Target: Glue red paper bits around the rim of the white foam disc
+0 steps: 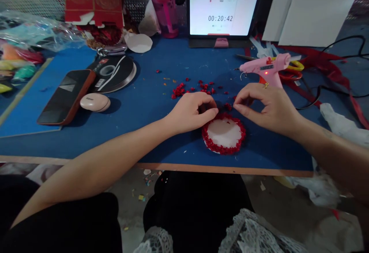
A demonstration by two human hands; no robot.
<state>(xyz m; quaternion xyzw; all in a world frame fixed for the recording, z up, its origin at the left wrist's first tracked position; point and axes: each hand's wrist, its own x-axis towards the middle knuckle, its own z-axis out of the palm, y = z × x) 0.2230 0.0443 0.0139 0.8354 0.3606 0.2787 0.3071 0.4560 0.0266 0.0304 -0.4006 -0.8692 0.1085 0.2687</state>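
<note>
A white round disc (224,133) lies near the table's front edge, its rim ringed with small crumpled red pieces (241,137). At its upper left, my left hand (192,111) has thumb and forefinger pinched together; what they hold, if anything, is hidden. My right hand (263,105) hovers above the disc's upper right, fingertips pinched, with a speck of red beside them. Between the hands sits a loose red piece (228,107). Behind them is a scattered pile of red pieces (178,90). A pink glue gun (266,68) with a lit red light stands just beyond my right hand.
A tablet (225,10) showing a timer stands at the back. To the left are a phone (66,97), a pale pink rounded case (95,102) and a ribbon spool (115,74). Yellow-handled scissors (296,65), red ribbon (325,62) and a black cable (315,95) lie to the right.
</note>
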